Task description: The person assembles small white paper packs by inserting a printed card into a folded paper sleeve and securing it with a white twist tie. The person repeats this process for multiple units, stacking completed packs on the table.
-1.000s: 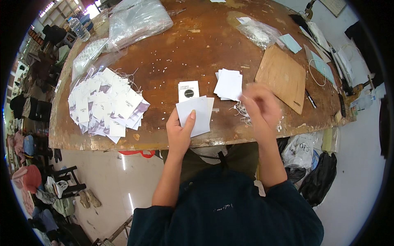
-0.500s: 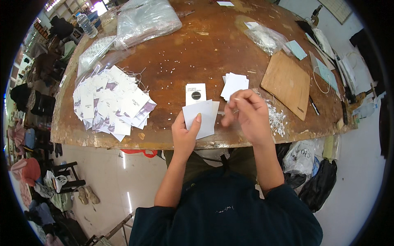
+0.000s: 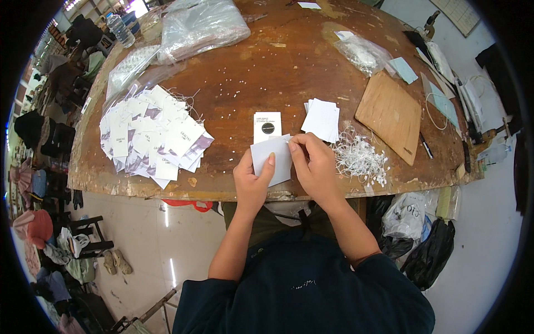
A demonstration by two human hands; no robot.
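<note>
My left hand [image 3: 251,177] is closed on a few blank white hang tags [image 3: 271,160], its thumb flat across the front. At their upper right corner my right hand [image 3: 312,164] pinches a small white tag string, mostly hidden by the fingers. Just beyond the held tags lies a printed white card [image 3: 267,123] with a black round mark. A small stack of white tags [image 3: 321,121] sits to the right of it. Beside my right hand spreads a tangled heap of white tag strings [image 3: 360,158].
A large pile of printed tags with strings [image 3: 153,136] covers the table's left side. Behind it lie clear plastic bags [image 3: 203,30] and a water bottle [image 3: 120,29]. To the right are a wooden board [image 3: 389,116], a pen [image 3: 426,145] and a plastic bag of white bits [image 3: 361,53].
My right hand has moved left and down from above the string heap to the corner of the held tags, uncovering more of the heap. My left hand keeps its hold.
</note>
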